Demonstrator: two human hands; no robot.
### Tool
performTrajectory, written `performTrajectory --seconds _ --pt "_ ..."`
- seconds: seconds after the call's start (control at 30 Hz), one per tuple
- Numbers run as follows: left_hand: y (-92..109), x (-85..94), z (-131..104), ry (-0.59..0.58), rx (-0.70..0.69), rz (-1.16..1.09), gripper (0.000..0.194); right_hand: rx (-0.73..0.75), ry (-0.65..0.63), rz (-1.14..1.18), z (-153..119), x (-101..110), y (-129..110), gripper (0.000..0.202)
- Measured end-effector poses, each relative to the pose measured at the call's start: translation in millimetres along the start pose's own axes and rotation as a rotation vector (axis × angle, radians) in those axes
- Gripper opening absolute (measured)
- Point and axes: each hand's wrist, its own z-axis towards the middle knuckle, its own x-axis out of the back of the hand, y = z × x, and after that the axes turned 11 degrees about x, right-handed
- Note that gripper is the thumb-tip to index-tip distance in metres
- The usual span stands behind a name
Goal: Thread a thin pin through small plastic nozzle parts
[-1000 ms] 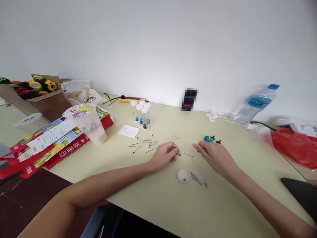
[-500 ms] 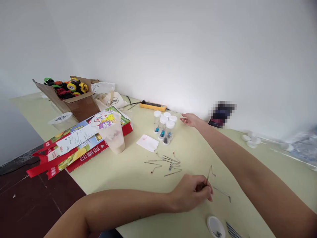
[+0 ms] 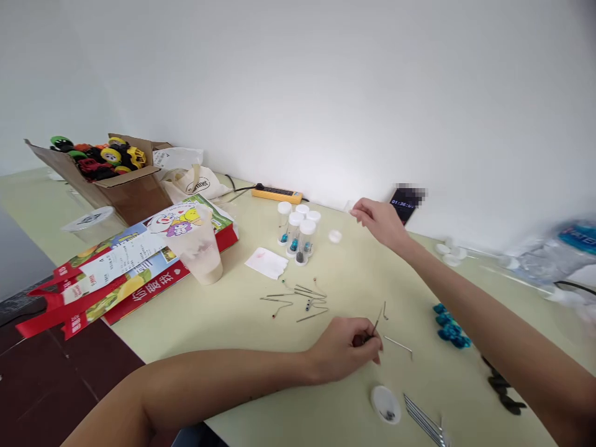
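Thin metal rod (image 3: pixel 379 319) pokes up from my left hand (image 3: pixel 357 348), where the thumb and finger pinch it above the smooth, pale green table (image 3: pixel 233 323). My right hand (image 3: pixel 379 222) is by the white wall (image 3: pixel 298 112), with a see-through thing (image 3: pixel 349 205) (maybe plastic) at its fingertips; I cannot tell if they grip it. A round white cap (image 3: pixel 334 236) lies near. Bent wires (image 3: pixel 310 303) lie left of the rod, and a shallow round dish (image 3: pixel 385 404) sits beside shiny metal sticks (image 3: pixel 421 419).
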Motion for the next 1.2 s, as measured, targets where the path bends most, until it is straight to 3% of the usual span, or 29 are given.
performTrajectory --seconds 0.1,0.2,0.33,0.47,0.53,0.63,0.73,0.87,1.03,1.2 --pt "-0.2 -1.5 -0.2 -0.027 0.005 0.037 0.019 0.112 -0.051 -0.290 -51.4 25.4 -21.0 0.027" --pt "-2.0 -3.6 0.8 -0.030 -0.005 0.067 0.019 0.150 -0.173 -0.396 -86.9 29.4 -28.0 0.031" --pt "-2.4 -5.8 1.2 -0.041 0.006 0.071 0.022 0.147 -0.192 -0.414 -109.3 27.2 -28.6 0.038" --pt "-2.0 -6.6 0.8 -0.052 0.021 0.084 0.025 0.070 -0.138 -0.398 -115.9 38.7 -24.6 0.046" --pt "-2.5 -6.7 1.0 -0.050 0.019 0.086 0.026 -0.037 -0.043 -0.452 -112.9 49.1 -8.8 0.050" --pt "-3.8 -6.9 1.7 -0.052 0.022 0.079 0.026 -0.270 0.048 -0.625 -103.5 63.8 39.8 0.052" --pt "-4.6 -7.3 2.4 -0.052 0.028 0.070 0.025 -0.599 -0.125 -0.711 -98.1 69.6 98.7 0.055" --pt "-2.9 -7.1 2.1 -0.061 0.029 0.058 0.025 -0.661 -0.211 -0.660 -102.5 64.0 148.4 0.053" --pt "-0.2 -6.3 0.8 -0.064 0.031 0.078 0.025 -0.612 -0.229 -0.602 -111.3 56.6 158.2 0.046" --pt "-0.8 -5.9 1.0 -0.057 0.029 0.116 0.025 -0.522 -0.207 -0.478 -110.9 54.2 136.5 0.039"
